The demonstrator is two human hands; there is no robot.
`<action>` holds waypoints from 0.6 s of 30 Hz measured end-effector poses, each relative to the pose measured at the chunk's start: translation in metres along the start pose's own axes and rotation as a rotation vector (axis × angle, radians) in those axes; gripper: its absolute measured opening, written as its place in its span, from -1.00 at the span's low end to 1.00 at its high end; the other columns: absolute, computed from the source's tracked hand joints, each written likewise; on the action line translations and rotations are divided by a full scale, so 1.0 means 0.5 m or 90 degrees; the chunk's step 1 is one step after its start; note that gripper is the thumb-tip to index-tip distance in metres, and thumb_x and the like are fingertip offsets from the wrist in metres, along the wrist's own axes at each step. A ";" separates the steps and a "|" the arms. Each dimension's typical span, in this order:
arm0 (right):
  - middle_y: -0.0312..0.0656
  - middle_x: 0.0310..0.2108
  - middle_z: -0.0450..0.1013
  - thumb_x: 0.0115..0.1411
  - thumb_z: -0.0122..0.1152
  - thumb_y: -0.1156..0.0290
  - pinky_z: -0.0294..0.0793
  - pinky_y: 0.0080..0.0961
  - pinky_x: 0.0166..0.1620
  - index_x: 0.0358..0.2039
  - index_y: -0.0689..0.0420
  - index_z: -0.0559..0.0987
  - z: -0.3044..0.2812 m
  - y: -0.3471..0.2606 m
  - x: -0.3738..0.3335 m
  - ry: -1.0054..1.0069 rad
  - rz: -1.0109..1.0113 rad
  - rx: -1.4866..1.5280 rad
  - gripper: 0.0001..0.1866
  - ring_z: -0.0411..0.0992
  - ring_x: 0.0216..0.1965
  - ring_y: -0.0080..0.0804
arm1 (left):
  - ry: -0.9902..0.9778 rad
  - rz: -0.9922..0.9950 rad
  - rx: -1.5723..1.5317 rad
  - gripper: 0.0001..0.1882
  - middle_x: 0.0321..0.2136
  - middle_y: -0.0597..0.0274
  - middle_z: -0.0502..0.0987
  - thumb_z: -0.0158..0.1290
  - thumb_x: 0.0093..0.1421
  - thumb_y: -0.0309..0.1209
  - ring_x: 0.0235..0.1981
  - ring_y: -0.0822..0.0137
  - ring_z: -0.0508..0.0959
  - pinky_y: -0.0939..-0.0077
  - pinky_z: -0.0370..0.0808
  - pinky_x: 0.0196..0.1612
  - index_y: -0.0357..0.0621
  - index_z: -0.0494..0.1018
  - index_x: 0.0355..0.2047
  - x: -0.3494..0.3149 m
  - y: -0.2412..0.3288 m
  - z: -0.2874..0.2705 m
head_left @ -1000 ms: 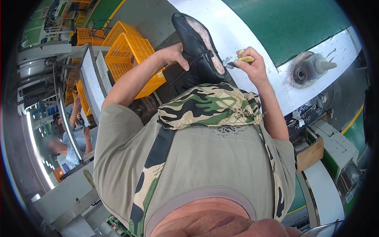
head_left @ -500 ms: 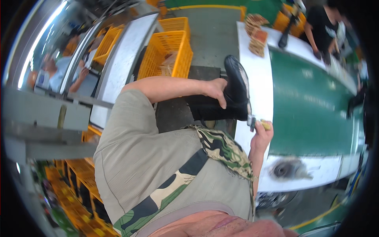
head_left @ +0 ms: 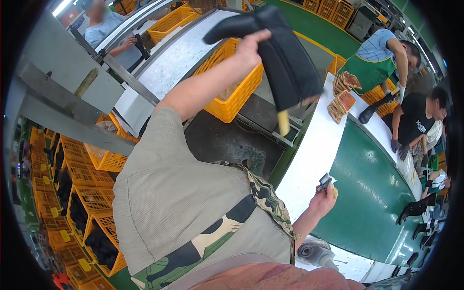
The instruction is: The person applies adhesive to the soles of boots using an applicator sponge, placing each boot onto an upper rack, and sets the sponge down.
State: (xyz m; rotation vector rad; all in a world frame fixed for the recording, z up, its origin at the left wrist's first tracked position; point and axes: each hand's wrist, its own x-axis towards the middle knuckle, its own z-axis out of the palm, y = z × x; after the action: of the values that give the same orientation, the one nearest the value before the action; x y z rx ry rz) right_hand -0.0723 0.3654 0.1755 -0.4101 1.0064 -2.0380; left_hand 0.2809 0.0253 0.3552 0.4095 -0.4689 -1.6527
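Observation:
My left hand (head_left: 250, 50) is closed round a black boot (head_left: 295, 65) at the ankle and holds it raised. The toe points left, and the shaft slants down to the right. A yellow piece (head_left: 283, 123) sticks out by the shaft's lower end. Over the inner edge of the green conveyor belt (head_left: 377, 188), my right hand (head_left: 320, 199) is closed on a small tool with a grey metal head (head_left: 326, 181) and a yellowish part; its exact kind is unclear. Boot and tool are well apart.
A yellow crate (head_left: 235, 99) stands behind my left forearm. Stacked brown slabs (head_left: 342, 104) lie on the white ledge (head_left: 314, 159). Two people (head_left: 374, 63) work across the belt. A grey, round-bodied object (head_left: 314, 251) sits near my right forearm. Crates of black boots (head_left: 99, 246) line the left.
My left hand has lifted the boot up and away from the ledge, turning its toe leftward. My right hand with the tool has come away from the boot. The view has shifted.

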 end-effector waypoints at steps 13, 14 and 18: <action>-0.16 -0.47 0.50 0.21 0.14 0.58 0.45 -0.54 -0.50 -0.37 0.19 0.44 -0.095 0.061 -0.025 0.121 0.079 -0.110 -0.94 0.48 -0.50 -0.44 | 0.869 0.357 -0.112 -0.34 -0.10 0.08 0.60 0.18 0.07 0.13 -0.12 0.14 0.58 0.47 0.45 0.02 -0.25 0.53 -0.10 0.088 0.344 -0.291; -0.15 -0.47 0.50 0.21 0.14 0.59 0.45 -0.55 -0.51 -0.37 0.19 0.44 -0.091 0.066 -0.023 0.125 0.094 -0.105 -0.94 0.48 -0.50 -0.44 | 0.868 0.361 -0.116 -0.34 -0.10 0.08 0.60 0.18 0.07 0.13 -0.12 0.14 0.58 0.47 0.45 0.02 -0.25 0.53 -0.10 0.075 0.358 -0.285; -0.15 -0.47 0.49 0.19 0.15 0.63 0.46 -0.53 -0.51 -0.37 0.20 0.44 -0.052 0.086 0.007 0.079 0.135 -0.143 -0.93 0.47 -0.51 -0.43 | 1.013 0.337 -0.213 -0.30 -0.10 0.05 0.59 0.15 0.06 0.19 -0.17 0.16 0.58 0.47 0.45 -0.02 -0.23 0.52 -0.09 0.060 0.406 -0.320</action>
State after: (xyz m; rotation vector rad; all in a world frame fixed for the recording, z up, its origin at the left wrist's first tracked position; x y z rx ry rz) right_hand -0.0670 0.3606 0.1257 -0.2814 1.3053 -1.7841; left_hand 0.5315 -0.0379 0.3252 1.0547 0.8191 -0.5025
